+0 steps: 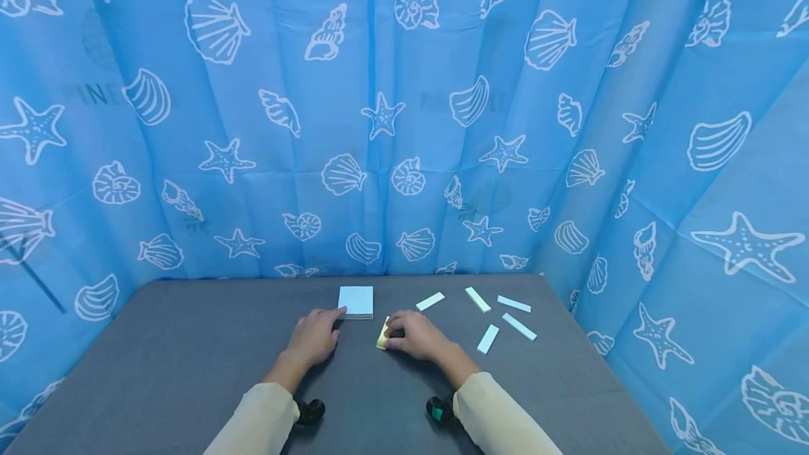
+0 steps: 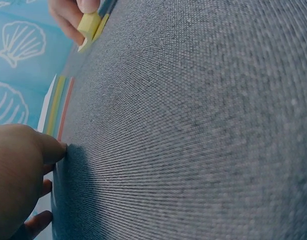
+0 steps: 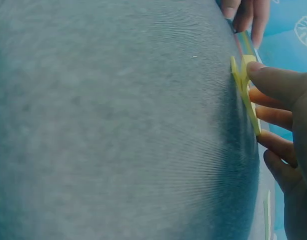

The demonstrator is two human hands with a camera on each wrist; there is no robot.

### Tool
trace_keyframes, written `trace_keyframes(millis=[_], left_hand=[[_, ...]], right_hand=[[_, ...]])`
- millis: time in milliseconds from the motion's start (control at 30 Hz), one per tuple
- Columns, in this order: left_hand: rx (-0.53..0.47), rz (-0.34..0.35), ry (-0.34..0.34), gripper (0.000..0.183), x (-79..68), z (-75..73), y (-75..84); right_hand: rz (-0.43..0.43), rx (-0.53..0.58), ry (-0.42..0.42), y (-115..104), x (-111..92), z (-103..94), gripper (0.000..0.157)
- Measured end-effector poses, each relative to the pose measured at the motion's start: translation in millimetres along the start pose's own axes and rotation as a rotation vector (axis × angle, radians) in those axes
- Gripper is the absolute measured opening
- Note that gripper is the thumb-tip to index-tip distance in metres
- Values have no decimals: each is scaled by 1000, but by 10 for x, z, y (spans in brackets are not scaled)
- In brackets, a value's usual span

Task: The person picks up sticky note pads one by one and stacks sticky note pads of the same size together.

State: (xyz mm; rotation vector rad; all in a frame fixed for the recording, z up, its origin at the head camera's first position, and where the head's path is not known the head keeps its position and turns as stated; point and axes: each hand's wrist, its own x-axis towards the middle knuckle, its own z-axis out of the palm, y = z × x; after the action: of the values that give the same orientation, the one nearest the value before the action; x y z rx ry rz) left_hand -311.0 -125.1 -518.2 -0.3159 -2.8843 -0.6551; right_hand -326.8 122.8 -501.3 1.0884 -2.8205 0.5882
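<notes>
A square stack of sticky notes (image 1: pixel 356 298) lies near the far side of the table, pale on top with yellow, bluish and reddish layers at its side in the left wrist view. My left hand (image 1: pixel 314 337) rests beside it, a fingertip touching its near left corner. To the right, my right hand (image 1: pixel 417 335) pinches a narrow yellow sticky-note pad (image 1: pixel 382 340) between thumb and fingers. In the right wrist view this yellow pad (image 3: pixel 247 65) is parted: its upper layer stands away from a lower layer near the cloth. Fingers cover part of it.
Several pale narrow strips lie scattered to the right, among them a greenish strip (image 1: pixel 430 301) and a bluish strip (image 1: pixel 487 339). Grey cloth covers the table (image 1: pixel 189 371). A blue shell-patterned curtain (image 1: pixel 379 125) hangs behind and along the right side.
</notes>
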Motion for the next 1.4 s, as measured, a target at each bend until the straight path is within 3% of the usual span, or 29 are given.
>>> trace_keyframes(millis=[367,600,800,1033,1233,1400], left_hand=[[-35,4,11,48,14,7,-29],[-36,-16,3,48,17,-25,-24],[-35,-23,-5,48,21,-18,-22],[-31,-21,0,48,31,17,-19],[-43,-34,-11,47,42,7,-3],[-41,-33,-27,49,52,-12,4]], right_hand=[[21,36,9,3,-24,-9,18],[86,15,96,-96,-12,57,14],[189,11,120,-148,-8,88,30],[239,-54,141,-137,-35,117,37],[208,-46,114,-119,-38,104,37],[223,51,53,-75,-45,94,42]])
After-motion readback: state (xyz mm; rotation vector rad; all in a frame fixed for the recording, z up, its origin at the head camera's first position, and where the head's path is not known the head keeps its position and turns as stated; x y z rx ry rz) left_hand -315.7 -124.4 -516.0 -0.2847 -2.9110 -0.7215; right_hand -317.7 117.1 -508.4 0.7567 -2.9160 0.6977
